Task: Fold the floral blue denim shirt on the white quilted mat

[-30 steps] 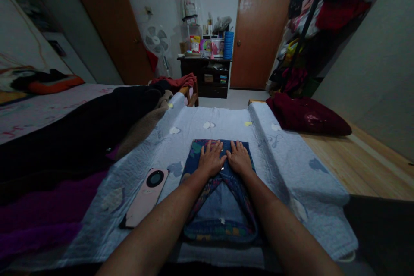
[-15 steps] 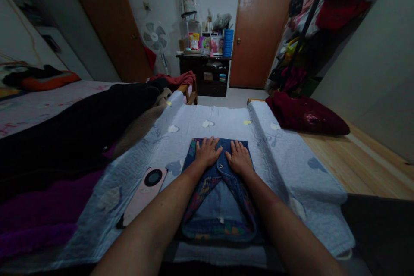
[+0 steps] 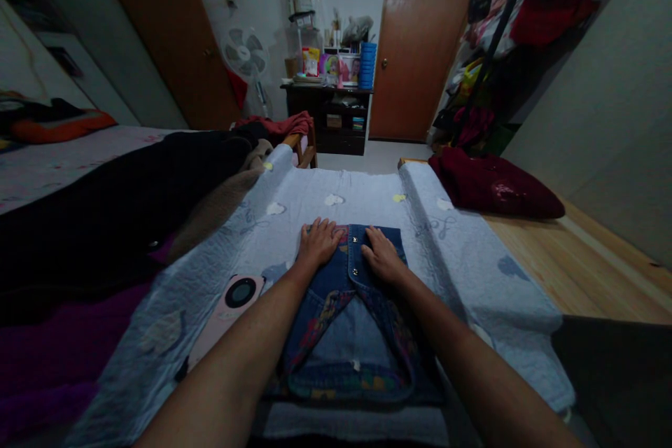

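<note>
A folded denim garment (image 3: 336,343) with floral trim and metal snap buttons lies on a pale blue quilt (image 3: 294,185), its collar opening toward me. My left hand (image 3: 319,241) rests palm down on its far left part, fingers stretched out. On the far right part, beside the button strip, my right hand (image 3: 383,255) lies with its fingers extended. Neither hand grasps the cloth. Left of the garment a pink phone (image 3: 223,322) with a round black camera ring lies on the quilt, partly covered by my left forearm.
Dark and purple clothes (image 3: 105,224) are heaped on the left. A folded maroon garment (image 3: 496,185) sits at the right on a wooden board (image 3: 530,259). Farther back stand a fan (image 3: 246,52), a dark cabinet (image 3: 328,119) and hanging clothes (image 3: 556,0).
My left hand has slid left across the denim, away from the buttons. My right hand has shifted slightly and tilted. The camera view has turned a little.
</note>
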